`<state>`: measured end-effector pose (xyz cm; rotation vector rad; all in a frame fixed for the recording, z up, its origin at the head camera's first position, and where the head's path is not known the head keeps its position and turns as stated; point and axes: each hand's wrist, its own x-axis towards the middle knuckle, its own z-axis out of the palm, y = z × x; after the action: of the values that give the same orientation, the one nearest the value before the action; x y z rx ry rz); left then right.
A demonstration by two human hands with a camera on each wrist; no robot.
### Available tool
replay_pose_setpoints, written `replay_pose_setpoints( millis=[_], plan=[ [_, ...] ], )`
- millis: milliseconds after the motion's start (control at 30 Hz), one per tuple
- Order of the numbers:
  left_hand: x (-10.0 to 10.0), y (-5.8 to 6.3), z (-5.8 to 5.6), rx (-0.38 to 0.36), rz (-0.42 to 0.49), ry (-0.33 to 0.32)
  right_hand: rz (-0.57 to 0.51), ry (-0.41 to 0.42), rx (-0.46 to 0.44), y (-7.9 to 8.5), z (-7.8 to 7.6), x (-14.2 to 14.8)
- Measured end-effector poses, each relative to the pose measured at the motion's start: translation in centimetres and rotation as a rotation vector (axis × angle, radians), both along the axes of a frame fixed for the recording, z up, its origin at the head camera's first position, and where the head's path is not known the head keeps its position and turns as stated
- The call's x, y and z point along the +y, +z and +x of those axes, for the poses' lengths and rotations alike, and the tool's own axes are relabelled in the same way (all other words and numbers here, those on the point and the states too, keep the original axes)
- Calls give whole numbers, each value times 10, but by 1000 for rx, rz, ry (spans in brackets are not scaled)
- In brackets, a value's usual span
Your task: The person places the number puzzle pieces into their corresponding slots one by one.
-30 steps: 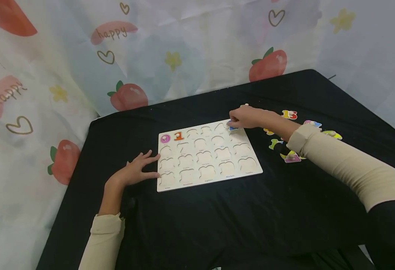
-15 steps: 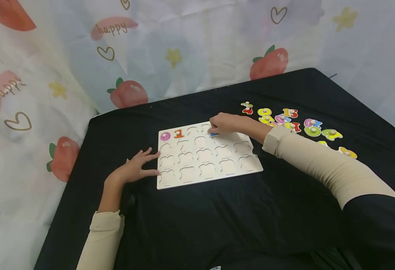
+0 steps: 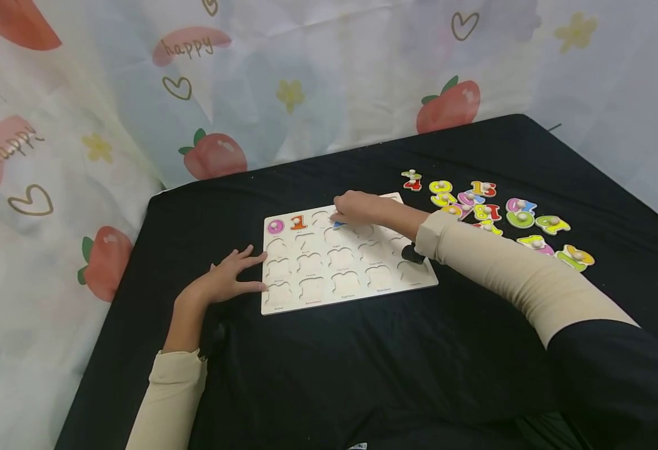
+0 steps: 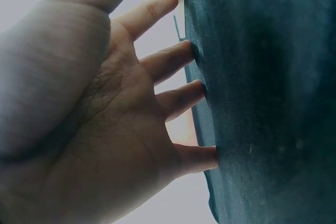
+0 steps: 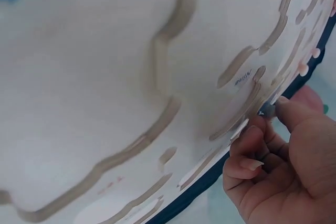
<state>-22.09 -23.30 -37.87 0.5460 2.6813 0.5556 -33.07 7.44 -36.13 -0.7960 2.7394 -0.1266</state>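
In the head view a pale wooden number puzzle board (image 3: 329,292) lies on the black cloth. A purple 0 piece (image 3: 275,227) and an orange 1 piece (image 3: 298,222) sit in its top row. My right hand (image 3: 358,207) is over that row, pinching a blue number piece (image 3: 338,224) that it mostly covers. The right wrist view shows thumb and fingertips together low over the board's far part, with a bit of blue (image 5: 268,110) between them. My left hand (image 3: 219,284) is spread, its thumb and index fingertip at the board's left edge.
Right of the board lies a loose cluster of number pieces with knobs, including a yellow-red 15 (image 3: 483,189), a red 4 (image 3: 413,185) and a green one (image 3: 520,219); some overlap. A patterned curtain (image 3: 329,75) hangs behind the black table (image 3: 306,381).
My right hand has moved left along the top row with the blue number piece, from the board's right corner. My left hand has stayed at the left edge.
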Motion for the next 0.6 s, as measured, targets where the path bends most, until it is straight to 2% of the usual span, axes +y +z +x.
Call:
replay_pose_setpoints(
  millis=[367, 600],
  plan=[
    [-1, 1, 1, -3, -12, -5, -52, -50, -15, -1, -8, -24],
    [0, 1, 0, -6, -20, -6, -58, -66, -51, 3, -6, -37]
  ],
)
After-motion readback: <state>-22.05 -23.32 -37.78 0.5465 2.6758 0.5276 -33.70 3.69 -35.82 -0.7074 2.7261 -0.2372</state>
